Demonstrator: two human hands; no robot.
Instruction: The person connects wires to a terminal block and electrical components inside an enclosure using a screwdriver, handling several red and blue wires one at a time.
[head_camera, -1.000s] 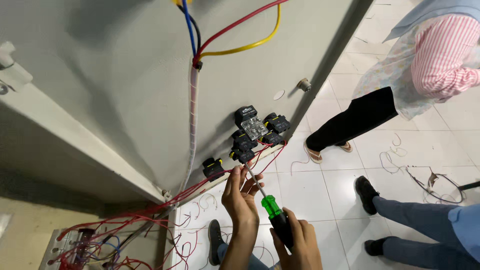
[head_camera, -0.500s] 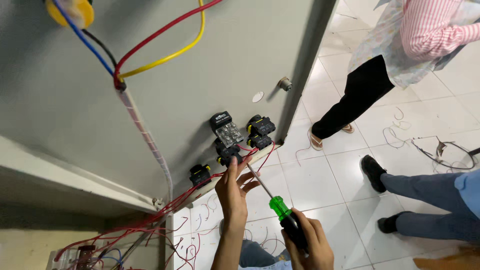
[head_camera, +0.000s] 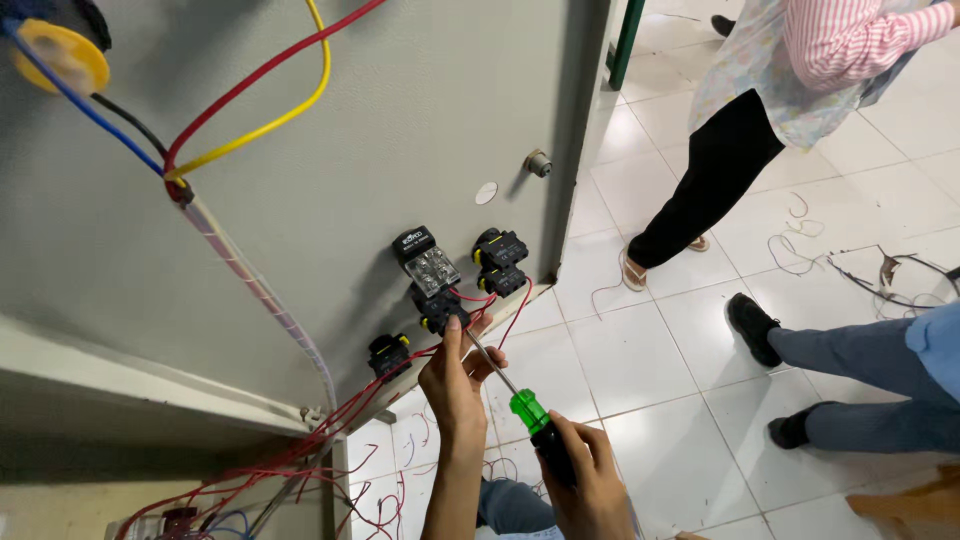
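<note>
My right hand grips a screwdriver with a green and black handle; its metal shaft points up and left to a black switch block on the inside of a grey cabinet door. My left hand reaches up to that same block, its fingers on the red wires there. Other black blocks sit close by: one with a clear face, a pair to the right, and one lower left.
A wrapped bundle of red, yellow, blue and black wires runs down the door to a tangle of red wires at bottom left. Two other people stand on the white tiled floor at right, with wire scraps lying there.
The view has swung so the door and switch blocks sit more to the right and lower. Both hands stay at the same block, screwdriver still on it.
</note>
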